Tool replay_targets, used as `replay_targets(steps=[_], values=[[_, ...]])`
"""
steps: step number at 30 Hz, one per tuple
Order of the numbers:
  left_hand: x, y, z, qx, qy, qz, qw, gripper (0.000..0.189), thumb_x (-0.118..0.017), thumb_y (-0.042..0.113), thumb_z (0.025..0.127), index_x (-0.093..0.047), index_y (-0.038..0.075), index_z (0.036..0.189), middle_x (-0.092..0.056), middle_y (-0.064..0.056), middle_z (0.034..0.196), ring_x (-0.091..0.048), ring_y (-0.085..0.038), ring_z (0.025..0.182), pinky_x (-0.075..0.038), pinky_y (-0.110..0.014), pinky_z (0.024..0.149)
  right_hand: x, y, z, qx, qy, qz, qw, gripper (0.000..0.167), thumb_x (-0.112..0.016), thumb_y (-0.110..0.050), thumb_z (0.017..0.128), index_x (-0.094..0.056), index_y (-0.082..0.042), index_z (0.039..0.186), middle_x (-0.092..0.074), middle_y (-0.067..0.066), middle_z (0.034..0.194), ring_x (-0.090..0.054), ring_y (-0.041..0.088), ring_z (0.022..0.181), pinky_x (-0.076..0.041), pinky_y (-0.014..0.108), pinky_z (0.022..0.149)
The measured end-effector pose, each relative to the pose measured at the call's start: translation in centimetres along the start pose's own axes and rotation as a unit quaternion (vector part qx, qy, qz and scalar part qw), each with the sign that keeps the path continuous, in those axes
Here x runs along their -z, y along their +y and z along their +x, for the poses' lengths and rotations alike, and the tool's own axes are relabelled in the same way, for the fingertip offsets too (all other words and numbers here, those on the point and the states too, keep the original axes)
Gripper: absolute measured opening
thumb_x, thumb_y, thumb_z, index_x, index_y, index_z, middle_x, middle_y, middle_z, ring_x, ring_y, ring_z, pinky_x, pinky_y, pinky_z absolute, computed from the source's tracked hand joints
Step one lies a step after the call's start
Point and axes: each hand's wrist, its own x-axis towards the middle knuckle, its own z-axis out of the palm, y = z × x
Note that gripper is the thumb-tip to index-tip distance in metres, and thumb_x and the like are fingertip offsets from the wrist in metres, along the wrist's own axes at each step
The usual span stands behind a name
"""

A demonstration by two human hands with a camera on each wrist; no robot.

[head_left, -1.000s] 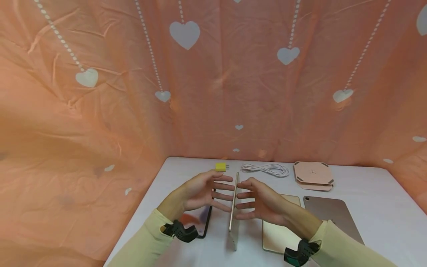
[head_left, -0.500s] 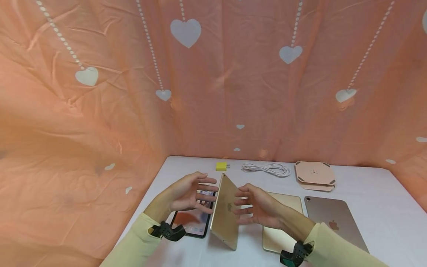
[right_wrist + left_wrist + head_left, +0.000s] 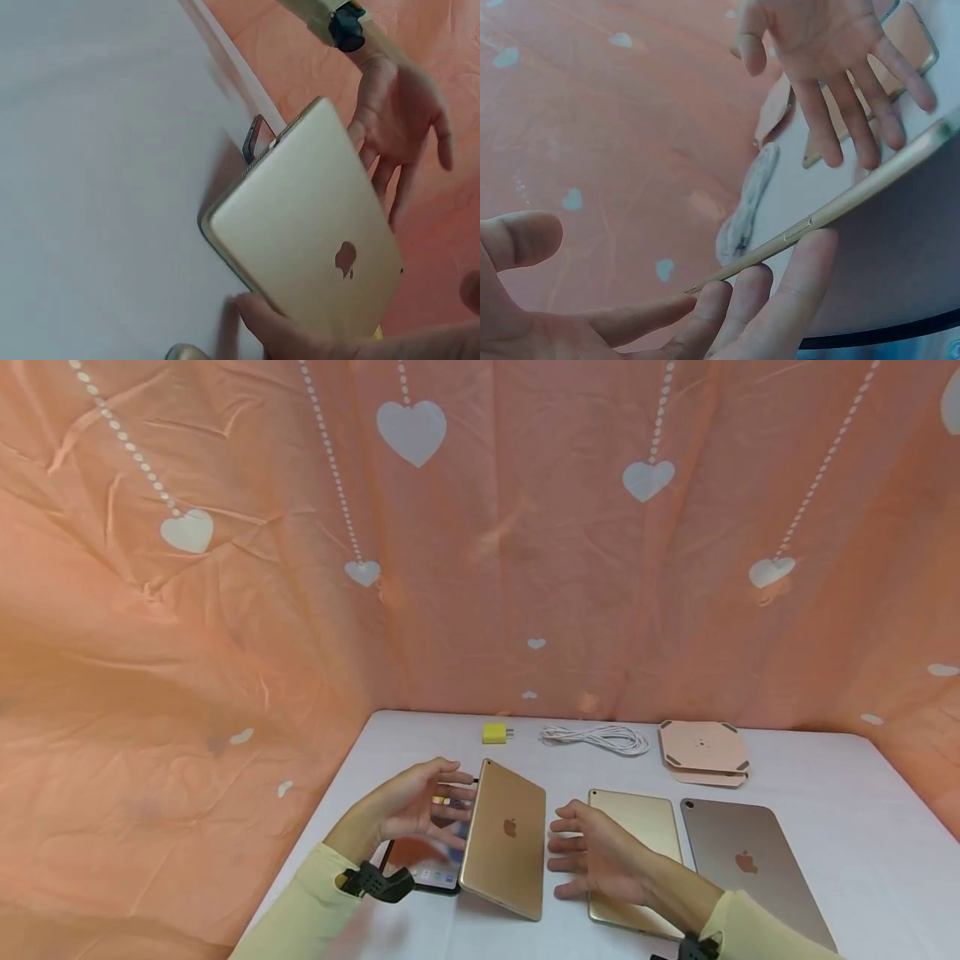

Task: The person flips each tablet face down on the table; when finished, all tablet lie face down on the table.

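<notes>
My left hand [image 3: 405, 806] has its fingers straight against the screen side and edge of a gold tablet [image 3: 502, 852] with an apple logo on its back. The tablet stands tilted, leaning left onto those fingers, its lower edge down near the table. In the left wrist view its thin side [image 3: 802, 229] lies along my left fingertips. To its right, my right hand [image 3: 611, 852] is held apart from it in the head view, fingers spread and slightly bent, over a second gold tablet [image 3: 645, 814]. A black-rimmed tablet [image 3: 423, 864] with a lit screen lies partly behind my left hand.
A grey tablet [image 3: 750, 835] lies at the right of the white table [image 3: 810, 777]. Along the back are a yellow charger plug [image 3: 495, 734], a coiled white cable [image 3: 596, 739] and a pink octagonal plate [image 3: 701, 745]. A pink curtain [image 3: 487, 568] with hearts encloses the table.
The gold tablet has gone from nearly upright and edge-on to leaning left, its back now showing. My right hand has moved away from it to the right; my left hand has shifted left.
</notes>
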Motion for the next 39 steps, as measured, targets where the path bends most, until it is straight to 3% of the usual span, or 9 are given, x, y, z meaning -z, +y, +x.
replay_targets(steps=[9, 18, 26, 33, 39], values=[[-1.0, -2.1, 2.1, 0.024, 0.022, 0.003, 0.9995, 0.069, -0.048, 0.045, 0.110, -0.045, -0.006, 0.157, -0.050, -0.026, 0.150, -0.061, -0.042, 0.129, -0.060, -0.072, 0.100, 0.2, 0.4, -1.2, 0.026, 0.060, 0.032, 0.9973, 0.072, -0.048, -0.040, 0.107, -0.036, 0.013, 0.155, -0.039, 0.035, 0.153, -0.041, 0.054, 0.142, -0.049, 0.079, 0.109], [-1.8, -3.0, 3.3, 0.031, 0.050, 0.029, 0.9979, 0.067, -0.055, 0.044, 0.108, -0.052, -0.006, 0.152, -0.053, -0.027, 0.148, -0.062, -0.044, 0.127, -0.063, -0.071, 0.092, 0.3, 0.3, -1.6, 0.029, 0.055, 0.042, 0.9972, 0.080, -0.045, -0.043, 0.108, -0.026, 0.014, 0.162, -0.029, 0.039, 0.161, -0.030, 0.058, 0.150, -0.037, 0.085, 0.117], [-2.9, -3.2, 4.1, 0.036, 0.073, 0.042, 0.9957, 0.066, -0.057, 0.042, 0.107, -0.053, -0.011, 0.147, -0.056, -0.026, 0.135, -0.066, -0.045, 0.120, -0.064, -0.072, 0.087, 0.4, 0.1, -1.9, 0.033, 0.054, 0.034, 0.9974, 0.080, -0.045, -0.045, 0.108, -0.027, 0.012, 0.162, -0.028, 0.036, 0.162, -0.028, 0.058, 0.150, -0.035, 0.085, 0.118], [-2.8, -2.9, 3.2, 0.006, 0.078, 0.067, 0.9947, 0.066, -0.056, 0.038, 0.109, -0.049, -0.012, 0.151, -0.061, -0.032, 0.142, -0.074, -0.044, 0.112, -0.066, -0.063, 0.093, 0.4, -0.5, -2.0, 0.031, 0.051, 0.027, 0.9979, 0.077, -0.046, -0.043, 0.108, -0.027, 0.009, 0.162, -0.027, 0.033, 0.159, -0.029, 0.053, 0.145, -0.037, 0.085, 0.115], [0.0, -2.8, 1.5, -0.023, 0.060, 0.067, 0.9956, 0.054, -0.050, 0.031, 0.112, -0.051, -0.010, 0.148, -0.065, -0.034, 0.143, -0.077, -0.048, 0.115, -0.067, -0.057, 0.096, -0.1, -2.1, -2.5, 0.044, 0.014, 0.019, 0.9987, 0.073, -0.047, -0.040, 0.107, -0.028, 0.004, 0.163, -0.029, 0.029, 0.159, -0.036, 0.047, 0.143, -0.050, 0.067, 0.112]])
